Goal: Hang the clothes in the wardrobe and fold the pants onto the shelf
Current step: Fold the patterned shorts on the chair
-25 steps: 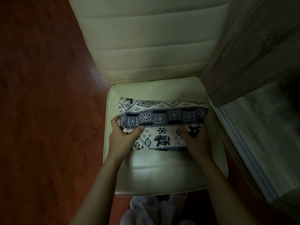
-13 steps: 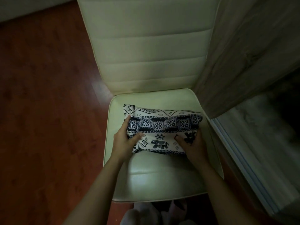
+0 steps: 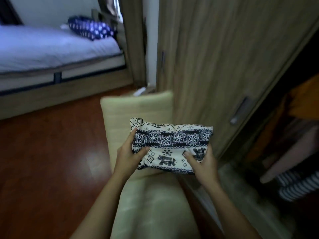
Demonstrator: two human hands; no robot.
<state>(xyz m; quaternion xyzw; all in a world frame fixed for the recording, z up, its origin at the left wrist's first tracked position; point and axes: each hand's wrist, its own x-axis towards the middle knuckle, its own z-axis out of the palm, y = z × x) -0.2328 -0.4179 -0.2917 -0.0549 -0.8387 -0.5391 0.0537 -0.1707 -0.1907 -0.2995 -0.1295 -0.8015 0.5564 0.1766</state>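
The folded pants (image 3: 170,143), cream with dark blue elephant and square patterns, are lifted above the cream chair (image 3: 138,114). My left hand (image 3: 128,156) grips their left end, thumb on top. My right hand (image 3: 202,162) grips the lower right corner. The wardrobe (image 3: 284,135) stands open at the right, its inside dark, with an orange garment (image 3: 303,102) and a striped one (image 3: 298,185) hanging in it. No shelf can be made out in the dark interior.
The wardrobe's wooden sliding door (image 3: 224,57) with a metal handle (image 3: 240,110) stands just behind the chair. A bed (image 3: 51,49) with a dark patterned pillow (image 3: 91,30) lies at the far left. Red-brown wooden floor (image 3: 43,161) stretches to the left.
Both hands have lifted the folded pants off the chair seat. My view has swung up and to the right, bringing the bed and the open wardrobe into sight.
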